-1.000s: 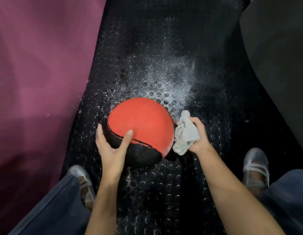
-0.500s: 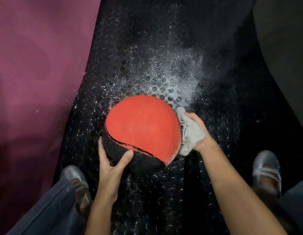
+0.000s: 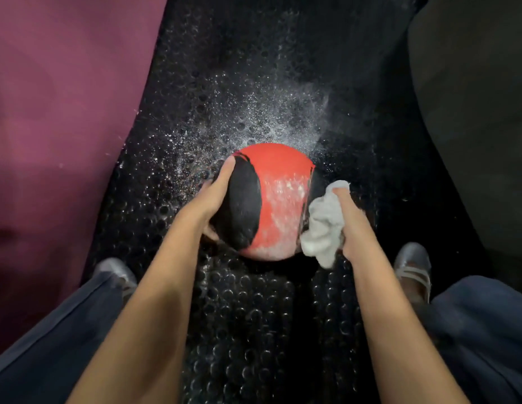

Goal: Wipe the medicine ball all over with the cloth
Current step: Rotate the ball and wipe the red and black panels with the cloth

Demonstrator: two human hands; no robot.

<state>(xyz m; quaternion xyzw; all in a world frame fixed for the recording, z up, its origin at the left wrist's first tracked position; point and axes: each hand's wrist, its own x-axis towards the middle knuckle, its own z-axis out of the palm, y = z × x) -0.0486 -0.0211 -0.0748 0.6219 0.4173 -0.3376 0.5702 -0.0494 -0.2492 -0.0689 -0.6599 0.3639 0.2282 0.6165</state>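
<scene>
A red and black medicine ball (image 3: 278, 188) sits on the black studded floor mat (image 3: 262, 330) between my feet. White dust smears its red band on the side facing me. My left hand (image 3: 216, 193) lies flat against the ball's left black panel, fingers stretched up over it. My right hand (image 3: 348, 220) grips a bunched grey cloth (image 3: 324, 228) and holds it against the ball's right side. The ball's underside and far side are hidden.
White powder (image 3: 254, 112) is scattered over the mat beyond the ball. A maroon pad (image 3: 64, 112) runs along the left and a dark padded surface (image 3: 472, 112) along the right. My shoes (image 3: 414, 266) and dark trouser legs (image 3: 487, 330) flank the ball.
The ball has turned, so a black panel and a dusty red band now face me. My left hand slid from the ball's near underside up its left side. The cloth stays at the right side.
</scene>
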